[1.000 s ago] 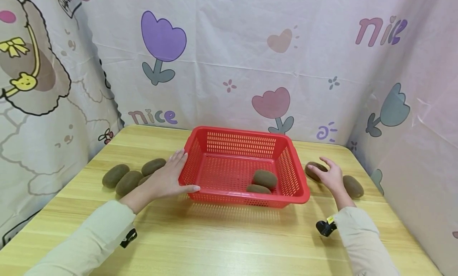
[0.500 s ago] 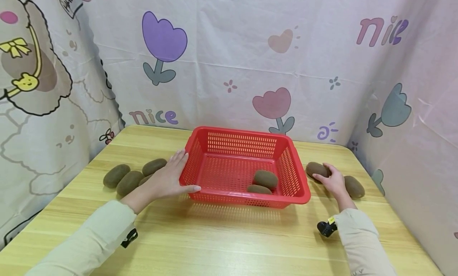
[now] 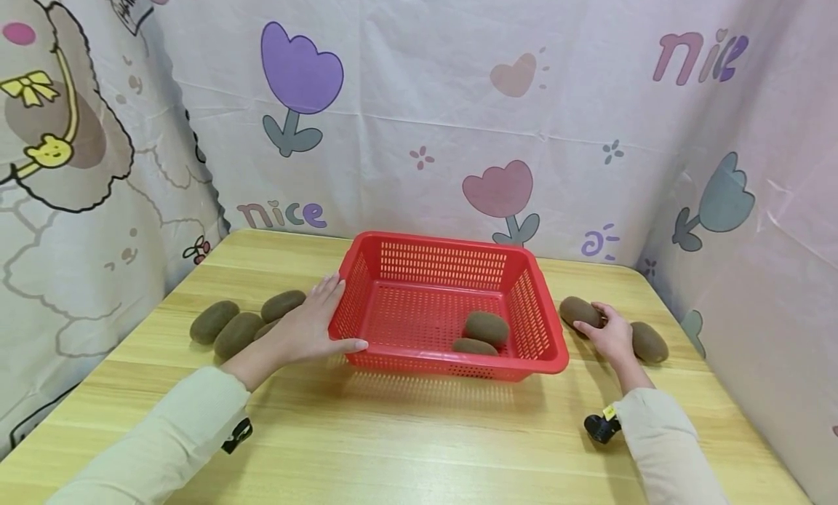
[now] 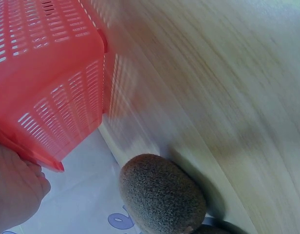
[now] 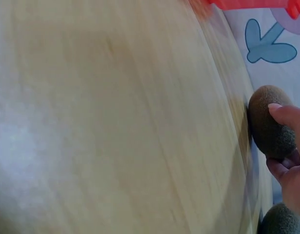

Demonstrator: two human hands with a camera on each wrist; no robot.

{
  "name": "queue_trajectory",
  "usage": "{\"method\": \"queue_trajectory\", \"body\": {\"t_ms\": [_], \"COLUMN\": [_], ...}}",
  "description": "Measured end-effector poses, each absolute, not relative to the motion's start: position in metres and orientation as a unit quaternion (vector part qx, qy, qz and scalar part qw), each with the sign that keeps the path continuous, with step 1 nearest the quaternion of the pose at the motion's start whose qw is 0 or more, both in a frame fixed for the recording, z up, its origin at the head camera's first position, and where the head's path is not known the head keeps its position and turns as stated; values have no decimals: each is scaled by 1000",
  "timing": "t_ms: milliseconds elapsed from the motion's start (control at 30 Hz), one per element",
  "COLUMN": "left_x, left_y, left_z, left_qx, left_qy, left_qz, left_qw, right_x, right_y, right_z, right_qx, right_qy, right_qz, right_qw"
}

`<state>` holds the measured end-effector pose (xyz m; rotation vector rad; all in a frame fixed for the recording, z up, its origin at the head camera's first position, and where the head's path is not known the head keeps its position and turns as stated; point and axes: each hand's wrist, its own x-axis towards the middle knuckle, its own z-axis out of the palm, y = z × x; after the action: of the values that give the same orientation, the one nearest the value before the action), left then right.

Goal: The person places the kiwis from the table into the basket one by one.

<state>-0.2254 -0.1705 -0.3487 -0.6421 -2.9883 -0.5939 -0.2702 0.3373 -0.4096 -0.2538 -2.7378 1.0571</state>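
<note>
My left hand (image 3: pixel 302 329) rests on the left rim of a red perforated plastic basket (image 3: pixel 432 354), fingers straight along the side and thumb over the front corner. Two brown fuzzy kiwis (image 3: pixel 487 328) lie inside the basket near its front right. To the basket's right, my right hand (image 3: pixel 614 336) grips a kiwi (image 3: pixel 580 311) between thumb and fingers. In the right wrist view the thumb presses on the near side of this kiwi (image 5: pixel 269 122), with fingertips curled beneath it. Another kiwi (image 3: pixel 648 342) lies just right of the right hand.
Several kiwis (image 3: pixel 214 321) sit together on the wooden table (image 3: pixel 406 447) at the left, one partly hidden behind the left hand. A patterned cloth (image 3: pixel 419 90) hangs behind the table and along both sides. Small black cameras (image 3: pixel 602 426) are strapped at the wrists.
My right hand, apart from the kiwi with thumb and fingers spread, has closed around it. The left hand stays on the basket rim.
</note>
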Motion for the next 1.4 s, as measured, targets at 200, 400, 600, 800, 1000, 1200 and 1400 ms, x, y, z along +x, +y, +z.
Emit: {"method": "queue_trajectory", "body": {"t_ms": [200, 400, 600, 800, 1000, 1200, 1400], "left_x": [-225, -225, -224, -224, -225, -226, -225], "left_y": [-170, -171, -171, -171, -172, -172, -171], "left_z": [-348, -349, -348, -349, -350, -351, -351], "left_qx": [-208, -208, -205, -207, -211, -209, -208], "left_qy": [-959, -960, -960, -960, -959, -959, -959], "left_qz": [-194, -189, -191, -188, -187, -190, -192], "left_qw": [16, 16, 16, 16, 23, 21, 19], "right_x": [-268, -268, -265, -260, -257, -251, -245], "right_y": [331, 322, 316, 309, 302, 295, 291], "right_z": [-408, -404, -398, -390, -380, -369, -358], "right_qx": [-103, -108, -100, -101, -110, -118, -122], "right_qy": [-922, -909, -904, -894, -886, -873, -865], "right_qz": [359, 382, 391, 408, 414, 430, 441], "right_qw": [106, 126, 142, 153, 180, 200, 205]}}
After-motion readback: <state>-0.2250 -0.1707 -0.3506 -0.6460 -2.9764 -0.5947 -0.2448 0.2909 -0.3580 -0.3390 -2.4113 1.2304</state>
